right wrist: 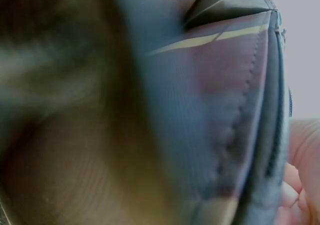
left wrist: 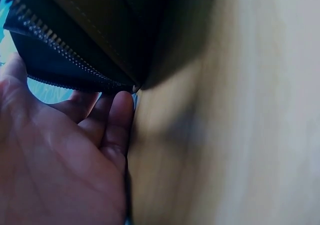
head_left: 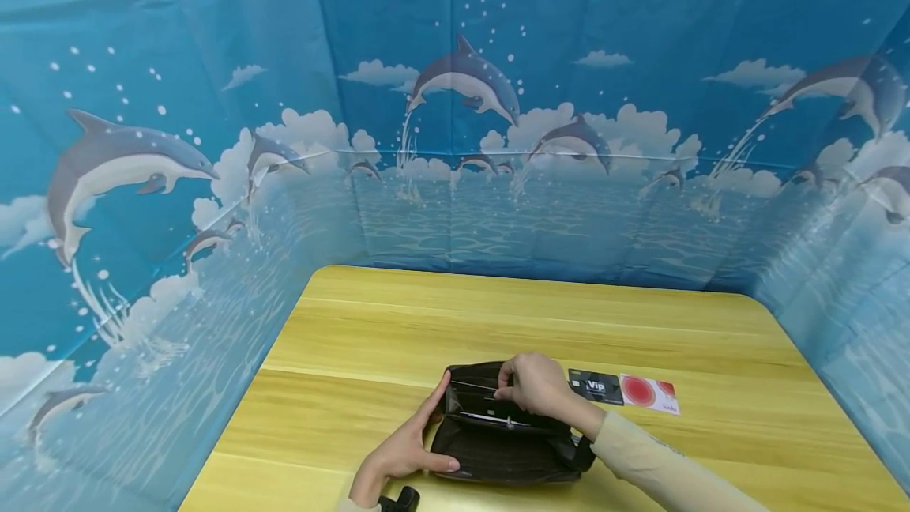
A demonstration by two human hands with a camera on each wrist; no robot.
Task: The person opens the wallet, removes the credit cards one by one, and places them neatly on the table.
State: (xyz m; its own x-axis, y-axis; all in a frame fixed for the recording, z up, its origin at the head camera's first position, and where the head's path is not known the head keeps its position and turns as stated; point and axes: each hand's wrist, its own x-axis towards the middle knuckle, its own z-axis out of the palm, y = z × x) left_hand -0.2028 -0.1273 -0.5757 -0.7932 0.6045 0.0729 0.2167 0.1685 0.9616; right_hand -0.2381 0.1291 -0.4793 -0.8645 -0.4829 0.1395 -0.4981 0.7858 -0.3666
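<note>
A dark zip wallet [head_left: 498,449] lies open on the yellow wooden table [head_left: 498,314]. My left hand [head_left: 415,445] rests against its left end with straight fingers, thumb on the front flap. In the left wrist view those fingers [left wrist: 117,120] lie just under the wallet's zipper edge [left wrist: 60,50]. My right hand [head_left: 533,387] reaches in from the right. Its fingers curl into the wallet's inner pocket and pinch there; whether they hold a card I cannot tell. The right wrist view is blurred, showing the wallet lining [right wrist: 225,110] with a pale strip and fingertips [right wrist: 302,150].
Right of the wallet, a black VIP card [head_left: 596,385] and a white card with a red circle [head_left: 648,393] lie flat side by side. Blue dolphin-print sheets [head_left: 455,141] wall the table at the back and both sides.
</note>
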